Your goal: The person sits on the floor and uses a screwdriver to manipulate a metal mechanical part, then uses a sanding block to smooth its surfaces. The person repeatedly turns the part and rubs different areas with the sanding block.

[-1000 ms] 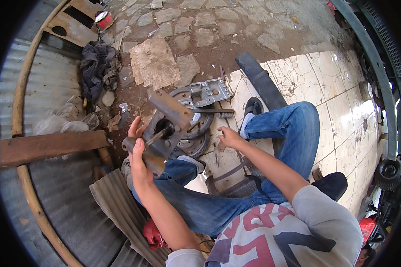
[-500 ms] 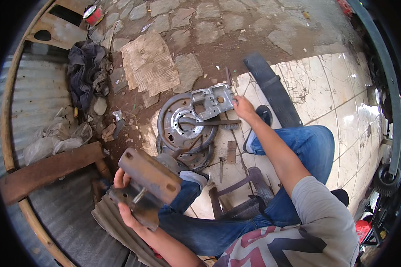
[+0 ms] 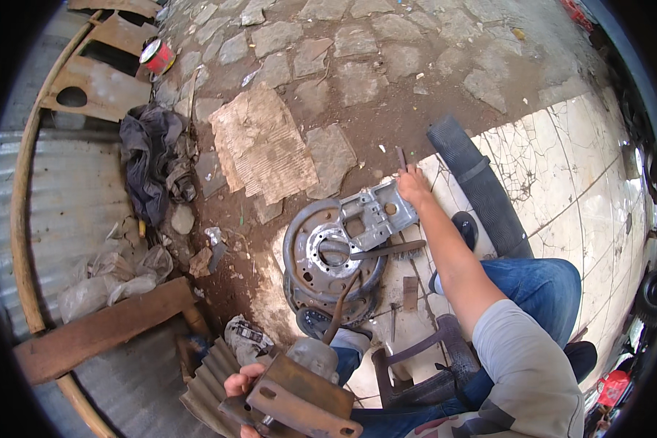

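Head view: our left hand (image 3: 244, 381) grips the rusty bracket (image 3: 303, 398), which extends to its right; our right hand (image 3: 414, 185) overlaps a corner of the grey casting (image 3: 373, 237), just below it, and we cannot tell whether that hand grips.

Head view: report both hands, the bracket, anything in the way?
Left hand holding rusty bracket. Right hand at edge of silver casting, contact unclear. Brush overlapping round plate.

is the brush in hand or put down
Put down: the brush lies partly over the round plate; left hand holds a bracket, right hand is by the casting.
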A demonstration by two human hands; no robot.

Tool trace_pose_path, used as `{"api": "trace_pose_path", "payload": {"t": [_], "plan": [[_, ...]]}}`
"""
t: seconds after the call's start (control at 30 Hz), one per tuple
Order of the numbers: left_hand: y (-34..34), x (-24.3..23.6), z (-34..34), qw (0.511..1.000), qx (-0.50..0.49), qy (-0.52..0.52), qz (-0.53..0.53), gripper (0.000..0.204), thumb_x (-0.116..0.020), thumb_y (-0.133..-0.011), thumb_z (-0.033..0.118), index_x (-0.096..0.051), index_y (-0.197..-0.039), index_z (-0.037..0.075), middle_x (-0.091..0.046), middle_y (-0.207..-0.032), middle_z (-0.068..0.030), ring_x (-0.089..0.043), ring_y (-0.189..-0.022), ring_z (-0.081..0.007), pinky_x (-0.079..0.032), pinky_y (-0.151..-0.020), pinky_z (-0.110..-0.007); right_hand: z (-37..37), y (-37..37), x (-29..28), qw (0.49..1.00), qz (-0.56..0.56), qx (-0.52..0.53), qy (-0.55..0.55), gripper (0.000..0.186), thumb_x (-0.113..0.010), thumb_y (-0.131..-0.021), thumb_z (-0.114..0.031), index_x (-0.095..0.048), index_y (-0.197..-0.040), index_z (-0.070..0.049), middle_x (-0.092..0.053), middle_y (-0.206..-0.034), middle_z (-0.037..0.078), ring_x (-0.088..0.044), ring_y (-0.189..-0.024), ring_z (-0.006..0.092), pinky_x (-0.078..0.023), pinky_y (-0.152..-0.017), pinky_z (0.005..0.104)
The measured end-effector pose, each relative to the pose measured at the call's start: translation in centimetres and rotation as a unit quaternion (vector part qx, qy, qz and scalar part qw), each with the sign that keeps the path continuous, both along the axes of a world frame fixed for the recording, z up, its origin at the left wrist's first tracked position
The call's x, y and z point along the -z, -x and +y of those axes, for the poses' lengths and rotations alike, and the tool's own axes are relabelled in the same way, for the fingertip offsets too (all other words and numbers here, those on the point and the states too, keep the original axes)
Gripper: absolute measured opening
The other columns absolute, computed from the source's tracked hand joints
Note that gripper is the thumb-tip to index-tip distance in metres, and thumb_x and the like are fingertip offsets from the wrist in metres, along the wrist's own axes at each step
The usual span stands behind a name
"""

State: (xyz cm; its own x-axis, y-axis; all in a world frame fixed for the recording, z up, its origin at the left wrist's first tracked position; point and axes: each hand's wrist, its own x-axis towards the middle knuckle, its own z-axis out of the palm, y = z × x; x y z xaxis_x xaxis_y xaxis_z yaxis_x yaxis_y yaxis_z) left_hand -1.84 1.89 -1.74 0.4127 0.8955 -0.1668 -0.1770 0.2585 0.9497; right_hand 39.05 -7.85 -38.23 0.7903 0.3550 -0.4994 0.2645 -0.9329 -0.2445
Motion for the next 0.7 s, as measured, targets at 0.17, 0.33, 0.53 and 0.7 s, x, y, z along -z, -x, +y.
{"api": "trace_pose_path", "payload": {"t": [0.17,0.33,0.53,0.7], "plan": [[-0.9,-1.0,-0.8,1.0,-0.005,-0.001,-0.008,0.083,-0.069,-0.081,0.057,-0.046,-0.141,0.005,-0.045,-0.142,-0.0194,-0.047,-0.129,-0.0316,-0.04,-0.107,-0.047,0.0,1.1,-0.1,0.983,-0.092,0.021,-0.154,0.019,-0.063,-0.094,-0.023,-0.074,-0.103,-0.011,-0.066,-0.117,0.01,-0.06,-0.116,0.0289,-0.049,-0.096,0.0452],[-1.4,-2.4,0.2,0.991,0.132,0.029,-0.015,0.087,-0.076,-0.076,0.057,-0.047,-0.138,0.004,-0.048,-0.139,-0.0193,-0.049,-0.126,-0.0297,-0.042,-0.105,-0.045,-3.7,2.6,-1.1,0.914,-0.024,0.164,-0.37,0.023,-0.074,-0.087,-0.01,-0.065,-0.108,-0.008,-0.074,-0.099,0.013,-0.072,-0.09,0.0253,-0.056,-0.082,0.0367],[-1.2,-4.2,1.0,0.98,0.172,-0.017,0.102,0.096,-0.081,-0.068,0.058,-0.048,-0.139,0.001,-0.051,-0.135,-0.0183,-0.05,-0.125,-0.0274,-0.037,-0.109,-0.042,-5.6,9.3,-5.8,0.862,0.079,0.201,-0.459,0.045,-0.08,-0.081,-0.009,-0.058,-0.121,-0.007,-0.061,-0.082,0.001,-0.056,-0.074,0.0111,-0.048,-0.068,0.029],[0.1,-5.1,-0.1,0.985,0.146,-0.005,0.091,0.096,-0.075,-0.068,0.052,-0.044,-0.143,0.0,-0.051,-0.134,-0.0209,-0.049,-0.127,-0.0301,-0.035,-0.11,-0.043,-5.5,16.1,-25.3,0.838,0.176,0.114,-0.503,0.039,-0.07,-0.09,-0.007,-0.06,-0.127,-0.005,-0.064,-0.089,0.003,-0.057,-0.084,0.0104,-0.045,-0.076,0.028]]}}
